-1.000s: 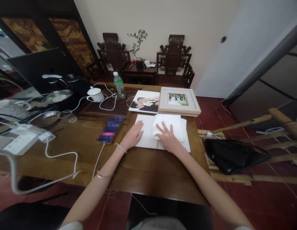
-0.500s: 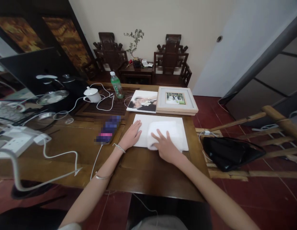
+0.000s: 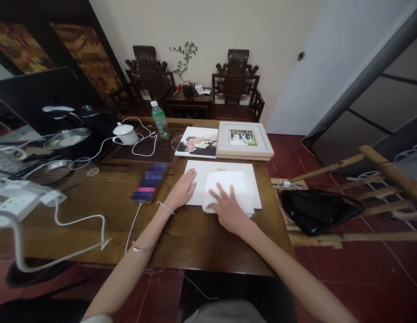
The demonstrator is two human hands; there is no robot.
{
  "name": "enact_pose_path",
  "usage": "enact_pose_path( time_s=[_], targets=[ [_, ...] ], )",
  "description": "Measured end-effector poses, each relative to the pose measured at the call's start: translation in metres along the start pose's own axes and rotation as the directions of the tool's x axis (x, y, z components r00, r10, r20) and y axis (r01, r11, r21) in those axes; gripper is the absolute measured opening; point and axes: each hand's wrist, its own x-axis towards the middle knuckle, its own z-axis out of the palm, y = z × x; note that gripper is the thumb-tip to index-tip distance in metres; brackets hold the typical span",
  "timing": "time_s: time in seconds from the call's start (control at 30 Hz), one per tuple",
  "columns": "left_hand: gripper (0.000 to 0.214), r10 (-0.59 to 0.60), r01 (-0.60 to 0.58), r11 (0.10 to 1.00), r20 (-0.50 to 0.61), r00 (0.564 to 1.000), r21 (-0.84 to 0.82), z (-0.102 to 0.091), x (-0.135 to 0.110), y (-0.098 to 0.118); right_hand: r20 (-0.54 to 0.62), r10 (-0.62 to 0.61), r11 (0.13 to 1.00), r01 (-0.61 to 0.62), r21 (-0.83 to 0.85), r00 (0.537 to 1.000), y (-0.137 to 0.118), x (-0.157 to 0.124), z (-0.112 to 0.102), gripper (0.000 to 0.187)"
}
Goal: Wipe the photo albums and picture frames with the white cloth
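Note:
A white rectangular board (image 3: pixel 201 168) lies flat on the wooden table. My left hand (image 3: pixel 184 187) rests flat along its left edge, fingers stretched out. On top of the board is a folded white towel (image 3: pixel 240 181), hanging slightly over the near edge. My right hand (image 3: pixel 228 204) presses on the towel with spread fingers; the thumb's tip is hard to make out. A small greyish mark (image 3: pixel 221 169) shows on the board just beyond the towel. Behind the board lie a photo panel (image 3: pixel 198 146) and a light wooden picture frame (image 3: pixel 258 134).
Left of the board sits a phone (image 3: pixel 149 184) on a white cable. Further back stand a green-labelled bottle (image 3: pixel 160 120) and a lidded white cup (image 3: pixel 125 134). A power strip (image 3: pixel 13 206) and cables crowd the left. A black bag (image 3: pixel 316 211) lies right of the table.
My right hand and the towel have slid slightly toward me over the board, and the small mark has come into sight. My left hand stays on the board's edge. The view has shifted slightly.

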Motion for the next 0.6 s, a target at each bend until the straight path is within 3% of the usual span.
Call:
enact_pose_path(
  time_s=[0.1, 0.2, 0.33, 0.43, 0.53, 0.6],
  targets=[
    [0.048, -0.003, 0.003, 1.0, -0.001, 1.0, 0.004, 0.001, 0.0, 0.0, 0.027, -0.038, 0.999, 0.038, 0.029, 0.999, -0.009, -0.016, -0.001, 0.04],
    [0.048, -0.001, 0.001, 1.0, 0.001, 1.0, 0.013, 0.001, -0.001, -0.001, 0.019, -0.051, 0.997, 0.05, 0.051, 0.999, -0.003, -0.015, -0.002, 0.043],
    [0.049, -0.001, 0.0, 1.0, 0.008, 1.0, 0.015, 0.001, 0.0, -0.002, -0.041, 0.006, 0.998, -0.003, 0.056, 0.999, 0.021, 0.016, -0.002, 0.047],
    [0.049, 0.003, -0.003, 1.0, 0.014, 1.0, 0.019, 0.002, 0.0, -0.003, -0.019, 0.091, 0.995, -0.091, 0.044, 0.996, 0.036, 0.048, -0.005, 0.05],
    [0.047, 0.011, -0.011, 1.0, 0.0, 1.0, 0.013, 0.003, 0.001, -0.005, 0.017, 0.15, 0.989, -0.15, -0.021, 0.989, 0.037, 0.069, -0.006, 0.049],
    [0.048, 0.017, -0.017, 1.0, 0.004, 1.0, 0.015, 0.004, 0.001, -0.006, -0.016, 0.143, 0.987, -0.144, -0.067, 0.99, 0.031, 0.069, -0.002, 0.045]
  ],
)
